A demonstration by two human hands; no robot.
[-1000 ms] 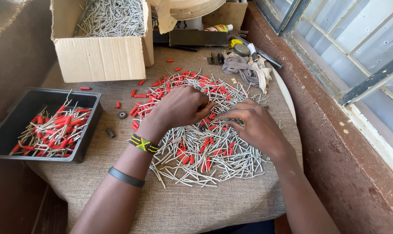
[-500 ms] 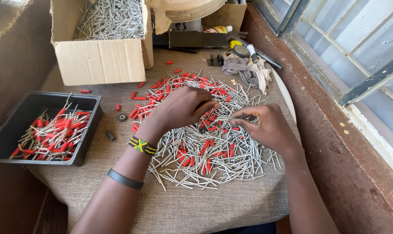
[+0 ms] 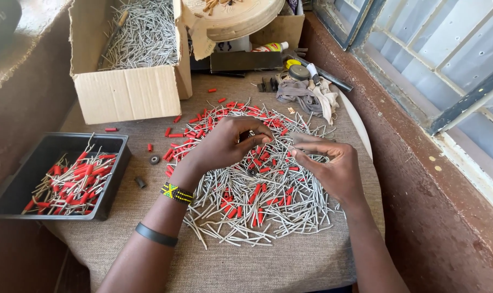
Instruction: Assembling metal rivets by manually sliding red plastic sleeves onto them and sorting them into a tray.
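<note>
I see an open brown cardboard box point(image 3: 128, 92) at the far left of the table, full of grey metal pins. Nearer on the left sits a black plastic tray point(image 3: 45, 157) holding pins with red sleeves. A small bottle with a red cap point(image 3: 270, 47) lies at the back, beside a bundle of grey rags point(image 3: 303, 95).

The burlap-covered table point(image 3: 290, 266) ends at a brick wall on the right, under a window; the pale round rim shows just past the rags. Bare cloth lies between the tray and the pile, and along the near edge.

My left hand point(image 3: 225, 144) hovers over the pile of pins and red sleeves point(image 3: 257, 190), fingers curled together, pinching something too small for me to tell. My right hand point(image 3: 333, 168) sits just beside it, fingertips point(image 3: 298, 153) drawn together on a thin pin.
</note>
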